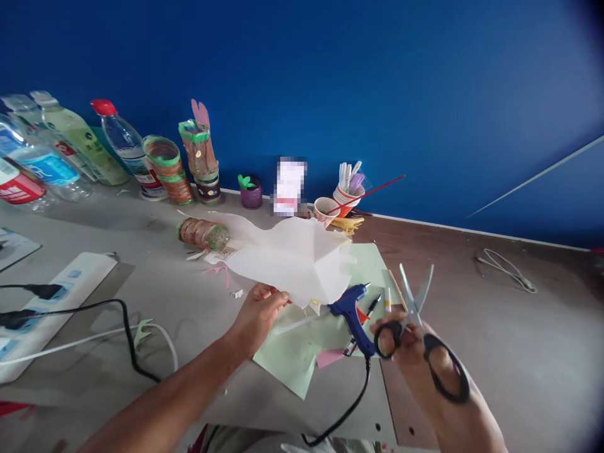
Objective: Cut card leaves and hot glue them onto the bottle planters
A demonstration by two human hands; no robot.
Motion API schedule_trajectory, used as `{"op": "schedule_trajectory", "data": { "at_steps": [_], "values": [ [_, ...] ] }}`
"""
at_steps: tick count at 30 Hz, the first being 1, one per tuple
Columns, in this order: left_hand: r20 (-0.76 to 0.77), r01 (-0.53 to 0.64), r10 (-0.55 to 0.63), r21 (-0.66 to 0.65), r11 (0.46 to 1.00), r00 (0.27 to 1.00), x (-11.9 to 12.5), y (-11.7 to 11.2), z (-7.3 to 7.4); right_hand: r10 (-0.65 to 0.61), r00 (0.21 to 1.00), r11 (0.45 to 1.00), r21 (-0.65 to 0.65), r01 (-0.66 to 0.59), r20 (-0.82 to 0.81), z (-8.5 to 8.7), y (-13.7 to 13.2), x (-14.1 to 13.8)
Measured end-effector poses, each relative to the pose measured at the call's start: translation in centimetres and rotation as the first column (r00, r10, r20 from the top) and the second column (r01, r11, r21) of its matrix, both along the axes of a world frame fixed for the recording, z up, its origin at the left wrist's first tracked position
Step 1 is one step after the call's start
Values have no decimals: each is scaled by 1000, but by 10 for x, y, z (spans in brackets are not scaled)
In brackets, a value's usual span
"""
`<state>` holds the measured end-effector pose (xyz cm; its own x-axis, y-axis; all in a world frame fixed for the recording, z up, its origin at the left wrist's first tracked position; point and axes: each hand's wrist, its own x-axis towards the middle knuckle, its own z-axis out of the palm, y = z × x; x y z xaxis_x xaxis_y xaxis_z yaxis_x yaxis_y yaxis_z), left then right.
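Between thumb and fingers, my left hand (262,308) pinches the near edge of a large white sheet of paper (287,255) with wavy cut edges. My right hand (410,346) holds a pair of scissors (414,308) by its black handles, blades spread and pointing up, apart from the paper. Just left of the scissors lies a blue glue gun (353,318), its nozzle toward the back. Under the paper and the glue gun are pale green sheets (292,362). A pen (374,306) and a pink paper scrap (330,358) lie beside the glue gun.
Along the blue wall stand several plastic bottles (129,151), decorated containers (201,157), a purple pot (251,194) and paper cups (346,198) with pens. A wrapped bottle (202,234) lies behind the paper. A power strip (56,308) with cords sits left; a white cable (507,269) lies right.
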<state>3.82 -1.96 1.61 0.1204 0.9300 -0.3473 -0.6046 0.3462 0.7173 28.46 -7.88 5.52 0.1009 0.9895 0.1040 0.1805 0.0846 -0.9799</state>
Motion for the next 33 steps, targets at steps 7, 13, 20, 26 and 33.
{"op": "schedule_trajectory", "data": {
  "at_steps": [7, 13, 20, 26, 33],
  "values": [
    [-79, 32, -25, 100, 995, 997, -3, 2, 4, 31, 958, 968, -230, -100, -286, -17, 63, -27],
    [-181, 179, -145, 189, 965, 973, -14, 7, -3, 213, 975, 958, -184, -222, -65, -4, 74, -54],
    [-170, 9, 14, 134, 991, 985, -14, 16, -7, 206, 978, 967, -147, -209, -39, -28, 82, -55],
    [-169, 242, -229, 62, 968, 959, -4, 9, -2, 172, 924, 940, -224, -257, -341, -31, 85, -60],
    [-257, 381, -375, -29, 924, 890, -2, 6, -8, 191, 891, 927, -222, -301, -412, -25, 82, -61]
  ]
}}
